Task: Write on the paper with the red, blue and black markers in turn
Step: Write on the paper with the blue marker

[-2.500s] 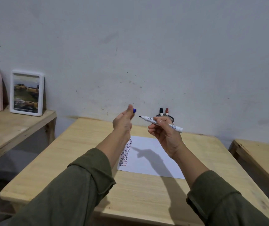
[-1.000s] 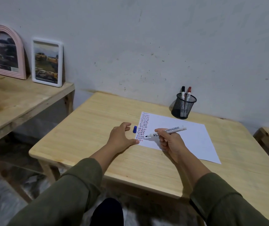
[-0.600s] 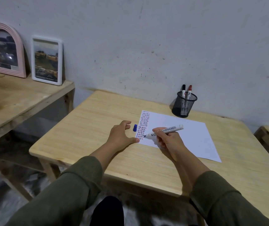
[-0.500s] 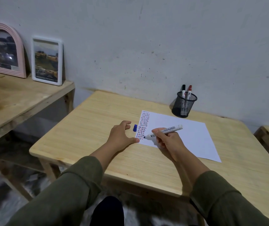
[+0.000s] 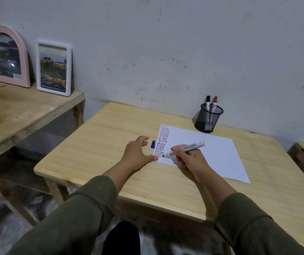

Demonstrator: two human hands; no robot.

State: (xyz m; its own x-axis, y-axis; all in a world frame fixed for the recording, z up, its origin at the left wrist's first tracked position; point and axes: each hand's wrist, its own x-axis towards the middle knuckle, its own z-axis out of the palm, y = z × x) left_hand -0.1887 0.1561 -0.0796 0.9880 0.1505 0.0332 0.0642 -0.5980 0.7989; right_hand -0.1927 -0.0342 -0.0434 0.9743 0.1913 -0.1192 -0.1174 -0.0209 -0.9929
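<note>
since before, right hand (image 5: pixel 188 157) lowered marker (image 5: pixel 184 149) tip onto paper (image 5: pixel 212 153).

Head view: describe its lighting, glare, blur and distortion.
Head view: dim, soft light; faint shadows under the right hand and mesh pen cup; a glare spot on the pink arched frame; floor and sleeves smeared; wide-angle bowing along the table edges.

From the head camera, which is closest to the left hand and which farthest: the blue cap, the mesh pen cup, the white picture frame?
Measured from the left hand:
1. Blue cap: lying on the table just right of the fingers.
2. Mesh pen cup: at the table's far right, by the wall.
3. White picture frame: on the side table, far left.
</note>
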